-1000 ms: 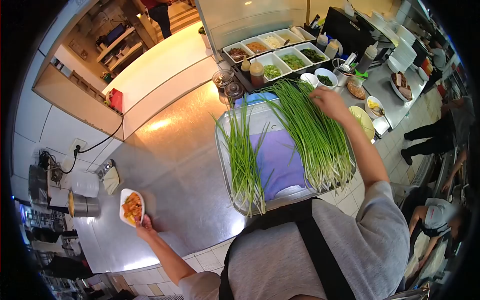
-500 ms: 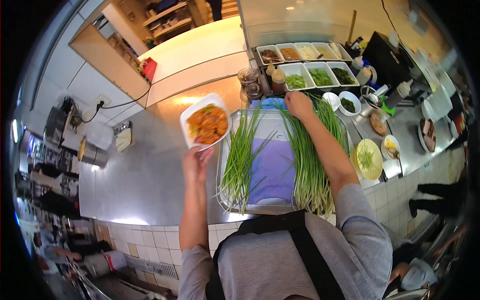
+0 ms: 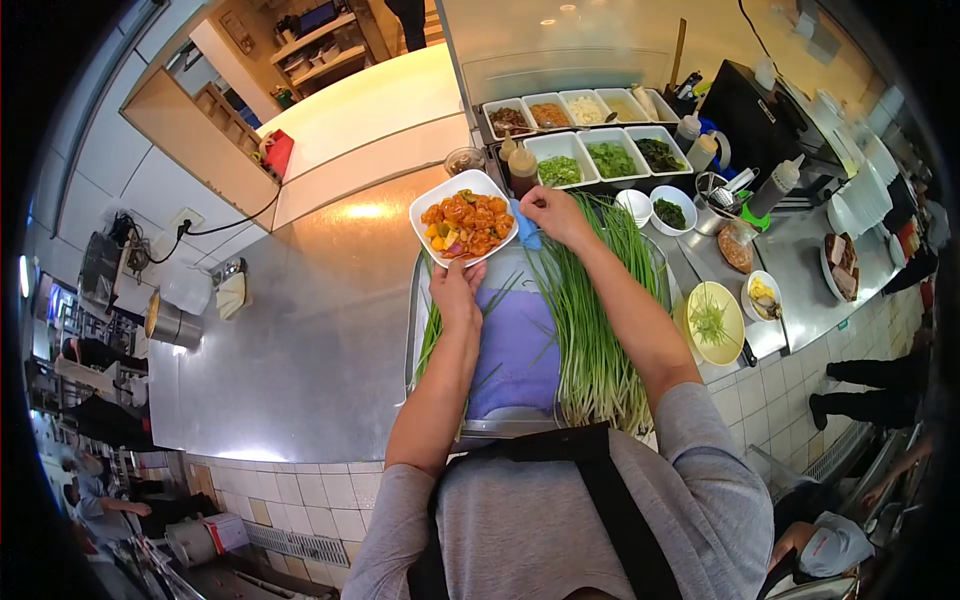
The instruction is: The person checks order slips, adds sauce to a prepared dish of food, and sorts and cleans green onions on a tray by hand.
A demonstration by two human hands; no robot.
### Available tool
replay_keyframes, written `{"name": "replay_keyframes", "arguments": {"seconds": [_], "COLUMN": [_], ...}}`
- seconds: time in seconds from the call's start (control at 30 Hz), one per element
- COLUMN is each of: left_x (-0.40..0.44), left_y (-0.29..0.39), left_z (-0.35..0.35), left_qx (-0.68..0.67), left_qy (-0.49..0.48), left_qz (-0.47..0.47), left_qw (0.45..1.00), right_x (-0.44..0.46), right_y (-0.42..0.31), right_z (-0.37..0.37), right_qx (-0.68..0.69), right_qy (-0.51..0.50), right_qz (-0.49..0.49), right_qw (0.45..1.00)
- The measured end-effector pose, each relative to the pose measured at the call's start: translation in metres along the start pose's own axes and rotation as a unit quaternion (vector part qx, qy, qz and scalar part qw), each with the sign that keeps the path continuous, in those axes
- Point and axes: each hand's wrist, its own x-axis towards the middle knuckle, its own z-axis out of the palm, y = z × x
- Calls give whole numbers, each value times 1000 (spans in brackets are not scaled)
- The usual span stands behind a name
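Left hand [image 3: 458, 287] held bowl [image 3: 470, 180] — newly within reach, beside narrowed fingers of right hand [image 3: 556, 214]. Whether these gripped anything was unclear.

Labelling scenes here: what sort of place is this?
Probably a restaurant kitchen: a long grey metal counter, white rectangular tubs of chopped greens, and a square white bowl of orange-sauced food.

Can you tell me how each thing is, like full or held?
White dish, filled with saucy food, lifted
Left hand, holding the dish
Right hand, curled, beside the dish
Metal tray, loaded
Spring onions, bunched, lying down
Purple cloth, spread out
Yellow bowl, holding greens
Topping tubs, uncovered, filled
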Motion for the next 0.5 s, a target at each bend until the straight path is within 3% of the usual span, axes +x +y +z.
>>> {"name": "replay_keyframes", "arguments": {"seconds": [0.1,0.3,0.4,0.5], "left_x": [-2,-7,-9,-7], "left_y": [1,5,12,15], "left_z": [1,-1,-5,-9], "left_qx": [8,53,50,50], "left_qy": [-3,-32,-36,-40], "left_qz": [9,24,-5,-16], "left_qw": [1000,998,998,998], "right_x": [-2,3,13,12], "right_y": [4,-9,-2,3], "right_z": [2,0,-8,-11], "right_qx": [40,-65,-42,24], "right_qy": [-7,8,5,-9], "right_qz": [43,59,70,22], "right_qw": [998,996,997,999]}}
